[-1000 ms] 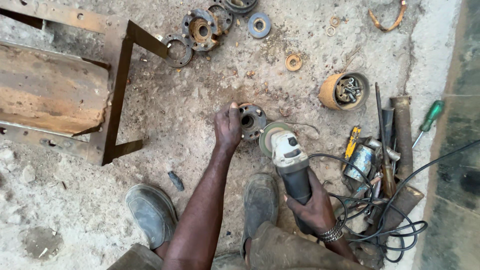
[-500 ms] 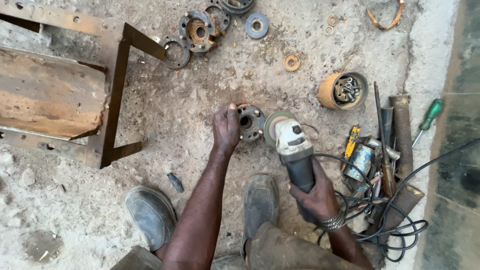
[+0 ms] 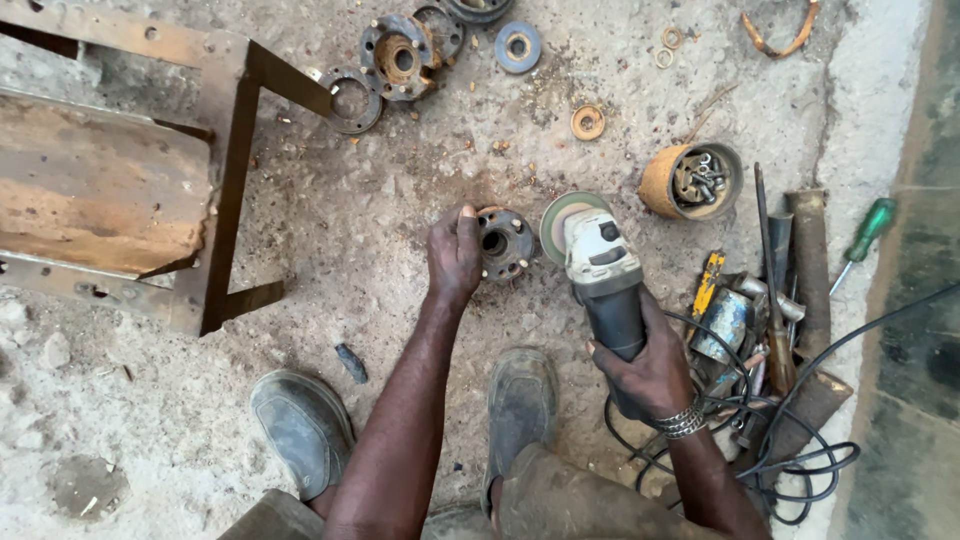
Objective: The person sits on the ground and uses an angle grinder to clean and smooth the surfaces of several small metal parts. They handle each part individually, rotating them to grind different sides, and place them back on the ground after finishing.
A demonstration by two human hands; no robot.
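Observation:
My left hand [image 3: 454, 254] grips the left side of a rusty round metal flange [image 3: 505, 243] that lies on the dirty concrete floor [image 3: 380, 200]. My right hand [image 3: 650, 372] is wrapped around the dark body of an angle grinder [image 3: 603, 275]. Its grey head points away from me. Its round disc [image 3: 556, 222] stands just right of the flange, close to its rim; whether they touch I cannot tell. A metal bracelet sits on my right wrist. My two worn shoes [image 3: 300, 425] rest on the floor below the hands.
A rusty steel frame [image 3: 215, 180] with a plate fills the left. Several flanges and rings [image 3: 398, 55] lie at the top. A rusty can of bolts [image 3: 693, 180], a tool pile [image 3: 775, 290], black cables [image 3: 800, 450] and a green-handled screwdriver [image 3: 866, 232] crowd the right.
The grinder in my right hand has moved up and left, bringing its disc closer to the flange. My left hand has stayed on the flange.

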